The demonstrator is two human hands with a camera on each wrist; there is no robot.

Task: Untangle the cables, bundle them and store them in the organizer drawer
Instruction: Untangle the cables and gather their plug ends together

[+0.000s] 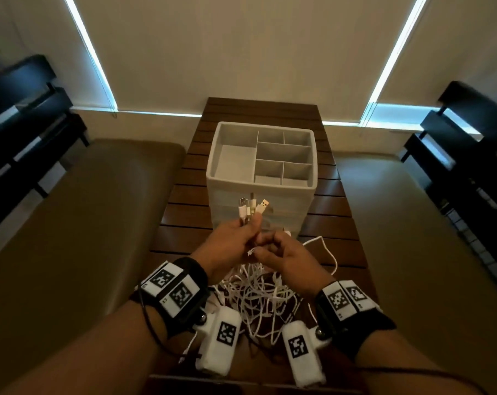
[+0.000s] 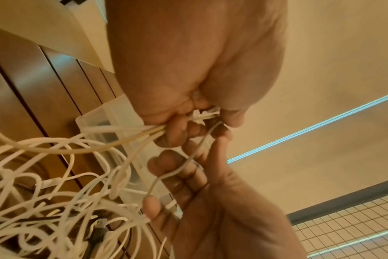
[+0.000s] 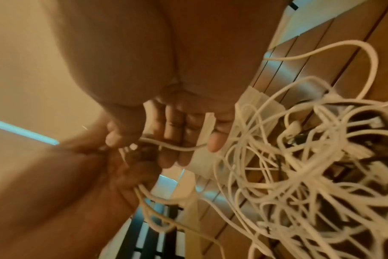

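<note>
A tangle of white cables [image 1: 258, 297] lies on the slatted wooden table [image 1: 332, 212], right in front of the white organizer [image 1: 213, 155]. The organizer's drawer fronts [image 1: 281, 220] look closed. My left hand [image 1: 241, 232] grips a bunch of cable ends, and their USB plugs [image 1: 250, 209] stick up above the fist. Just to its right, my right hand [image 1: 270, 246] pinches a single white cable close to the left fist. In the left wrist view that cable [image 2: 188, 157] runs over the right hand's curled fingers [image 2: 166, 161]. The same tangle [image 3: 310, 157] appears in the right wrist view.
The organizer's top tray [image 1: 315, 155] has several bare compartments. Beige cushions [image 1: 84, 223] flank the narrow table on both sides. Dark slatted furniture [image 1: 27, 109] stands at the far left and far right, and window blinds hang behind.
</note>
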